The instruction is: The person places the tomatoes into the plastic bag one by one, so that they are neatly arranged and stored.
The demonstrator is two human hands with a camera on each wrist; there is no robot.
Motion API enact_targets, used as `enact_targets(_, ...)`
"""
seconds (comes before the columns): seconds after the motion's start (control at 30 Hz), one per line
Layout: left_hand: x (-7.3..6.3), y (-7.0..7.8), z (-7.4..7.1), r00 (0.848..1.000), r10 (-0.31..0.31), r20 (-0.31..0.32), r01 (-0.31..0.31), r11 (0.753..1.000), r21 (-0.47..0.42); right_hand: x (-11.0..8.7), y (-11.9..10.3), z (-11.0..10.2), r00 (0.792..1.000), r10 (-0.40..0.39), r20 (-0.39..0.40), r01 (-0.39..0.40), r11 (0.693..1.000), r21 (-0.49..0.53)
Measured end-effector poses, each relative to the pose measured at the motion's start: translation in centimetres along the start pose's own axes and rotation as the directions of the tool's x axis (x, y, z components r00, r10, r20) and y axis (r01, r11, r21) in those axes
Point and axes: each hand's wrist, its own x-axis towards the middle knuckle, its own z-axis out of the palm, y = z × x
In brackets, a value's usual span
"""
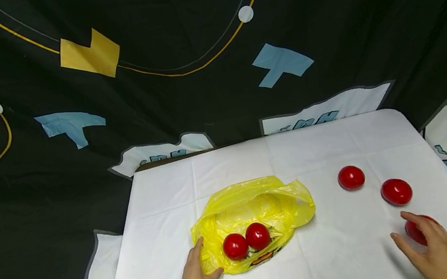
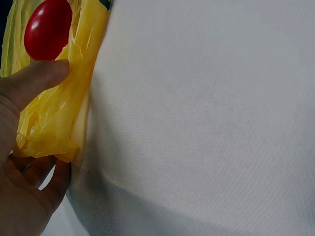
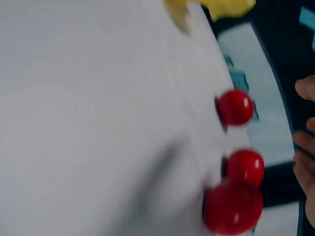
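A yellow plastic bag (image 1: 259,192) lies on the table with its mouth gaping. Two glossy red tomatoes (image 1: 247,243), smooth and without visible stems, sit inside. My left hand (image 1: 195,275) holds the bag's left edge, thumb (image 2: 42,81) over the plastic and fingers beneath it. On the right side of the table is a loose row: a far tomato (image 1: 351,178), a middle tomato (image 1: 396,192) and a near tomato (image 1: 420,230). Over the near one hovers my right hand (image 1: 435,249), thumb and fingers spread, partly hiding it. In the right wrist view that hand appears apart from the tomatoes.
A white cloth covers the table (image 1: 335,249). Behind it hangs a dark curtain (image 1: 191,105) with yellow, blue and white printed shapes. The table's right edge runs close beside the row of tomatoes.
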Motion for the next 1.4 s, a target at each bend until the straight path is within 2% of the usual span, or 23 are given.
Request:
enact_targets(0.13, -0.1, 0.0, 0.0, 1.000, -0.015, 0.006, 0.015, 1.000, -0.002, 0.5, 2.3, -0.7, 0.988, 0.149, -0.026, -0.151, 0.987, -0.049)
enact_targets(0.3, -0.2, -0.2, 0.1, 1.000, -0.009, 0.012, 0.009, 1.000, -0.014, 0.9, 4.9, -0.5, 0.957, 0.290, -0.004, -0.289, 0.951, -0.110)
enact_targets(0.53, -0.3, -0.3, 0.0, 1.000, 0.012, 0.007, -0.012, 1.000, -0.019, 1.3, 7.3, 1.0, 0.908, 0.408, 0.100, -0.397, 0.911, -0.116)
enact_targets(0.63, -0.3, -0.2, 0.0, 1.000, 0.011, 0.006, -0.011, 1.000, -0.019, 1.3, 7.8, 1.6, 0.883, 0.447, 0.142, -0.434, 0.894, -0.110)
enact_targets(0.77, -0.3, -0.2, 0.0, 1.000, 0.010, 0.005, -0.009, 1.000, -0.021, 1.5, 8.1, 2.2, 0.862, 0.474, 0.179, -0.465, 0.880, -0.091)
enact_targets(0.93, -0.3, -0.2, 0.0, 1.000, 0.010, 0.006, -0.010, 1.000, -0.012, 1.6, 8.3, 2.5, 0.852, 0.485, 0.197, -0.480, 0.874, -0.078)
enact_targets(1.27, -0.1, 0.0, -0.1, 1.000, 0.012, 0.000, -0.012, 1.000, -0.008, 2.1, 8.1, 2.7, 0.873, 0.455, 0.176, -0.456, 0.889, -0.039)
enact_targets(1.4, -0.1, 0.0, -0.1, 1.000, 0.012, -0.002, -0.012, 1.000, -0.006, 2.0, 7.9, 2.6, 0.871, 0.463, 0.164, -0.466, 0.885, -0.024)
